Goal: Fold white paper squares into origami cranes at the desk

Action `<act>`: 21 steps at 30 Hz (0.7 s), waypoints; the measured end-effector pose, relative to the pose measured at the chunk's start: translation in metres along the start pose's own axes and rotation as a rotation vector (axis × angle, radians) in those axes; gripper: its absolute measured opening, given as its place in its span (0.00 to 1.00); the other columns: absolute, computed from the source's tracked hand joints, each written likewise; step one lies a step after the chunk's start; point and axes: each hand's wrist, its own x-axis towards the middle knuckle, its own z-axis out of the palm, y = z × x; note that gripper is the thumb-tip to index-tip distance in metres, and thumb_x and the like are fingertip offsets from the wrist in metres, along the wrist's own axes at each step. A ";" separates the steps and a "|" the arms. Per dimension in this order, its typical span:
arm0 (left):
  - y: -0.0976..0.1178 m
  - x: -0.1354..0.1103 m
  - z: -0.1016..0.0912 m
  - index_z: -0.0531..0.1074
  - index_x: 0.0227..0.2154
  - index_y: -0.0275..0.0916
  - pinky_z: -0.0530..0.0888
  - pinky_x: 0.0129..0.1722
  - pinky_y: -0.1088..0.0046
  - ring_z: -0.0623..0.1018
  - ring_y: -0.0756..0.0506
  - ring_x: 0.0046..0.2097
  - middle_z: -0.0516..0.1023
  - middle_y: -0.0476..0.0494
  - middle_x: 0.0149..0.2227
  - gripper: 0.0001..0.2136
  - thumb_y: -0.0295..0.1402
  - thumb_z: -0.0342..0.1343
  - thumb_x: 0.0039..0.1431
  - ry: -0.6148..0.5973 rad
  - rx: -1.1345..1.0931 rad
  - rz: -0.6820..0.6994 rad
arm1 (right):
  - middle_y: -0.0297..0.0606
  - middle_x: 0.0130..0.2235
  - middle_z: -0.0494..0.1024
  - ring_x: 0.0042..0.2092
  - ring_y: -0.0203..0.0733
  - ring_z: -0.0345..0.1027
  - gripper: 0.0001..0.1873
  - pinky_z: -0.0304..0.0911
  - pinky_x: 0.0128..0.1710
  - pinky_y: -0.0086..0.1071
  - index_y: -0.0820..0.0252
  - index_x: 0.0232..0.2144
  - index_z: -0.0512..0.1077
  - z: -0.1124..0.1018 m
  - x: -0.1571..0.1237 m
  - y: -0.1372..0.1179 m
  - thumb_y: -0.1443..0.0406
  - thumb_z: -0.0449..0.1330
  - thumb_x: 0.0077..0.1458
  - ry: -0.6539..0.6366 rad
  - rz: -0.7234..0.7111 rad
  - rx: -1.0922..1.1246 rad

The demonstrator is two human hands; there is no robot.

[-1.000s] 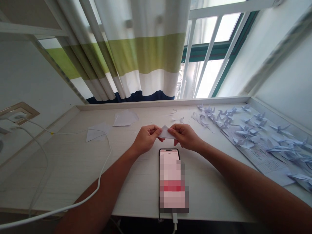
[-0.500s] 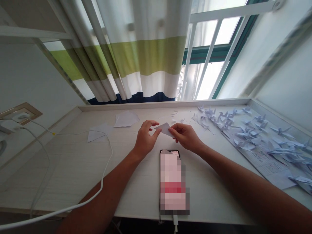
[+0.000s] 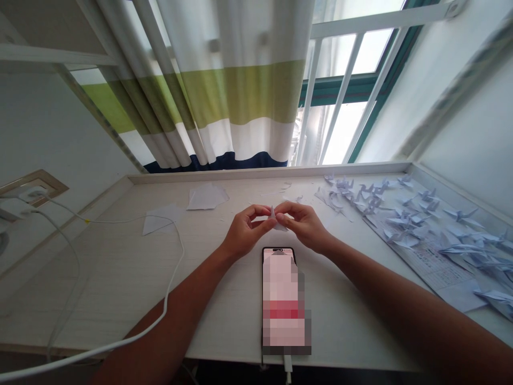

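Note:
A small folded piece of white paper (image 3: 280,227) is held between both hands above the middle of the desk, a narrow point of it standing up. My left hand (image 3: 248,227) pinches it from the left with thumb and fingers. From the right, my right hand (image 3: 302,223) grips it too, the fingertips of both hands nearly meeting. Much of the paper is hidden behind the fingers. Just below the hands lies a phone (image 3: 282,299), its screen blurred out and a cable plugged into its lower end.
Many folded paper cranes (image 3: 412,219) cover the desk's right side, some on a printed sheet (image 3: 444,270). Paper squares (image 3: 207,196) and another sheet (image 3: 158,219) lie at the left. A white cable (image 3: 176,267) crosses my left forearm. Paper scraps lie near the back rim.
My left hand has closed on the paper and both hands have come together. The paper, flat and slanted before, now has a point sticking up between the fingers.

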 end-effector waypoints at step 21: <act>0.003 -0.002 -0.004 0.76 0.34 0.38 0.81 0.48 0.64 0.80 0.44 0.49 0.80 0.41 0.45 0.05 0.34 0.62 0.61 0.012 0.333 0.130 | 0.40 0.45 0.82 0.50 0.48 0.75 0.14 0.68 0.55 0.49 0.56 0.39 0.78 -0.012 0.002 0.001 0.53 0.69 0.57 -0.015 -0.028 -0.319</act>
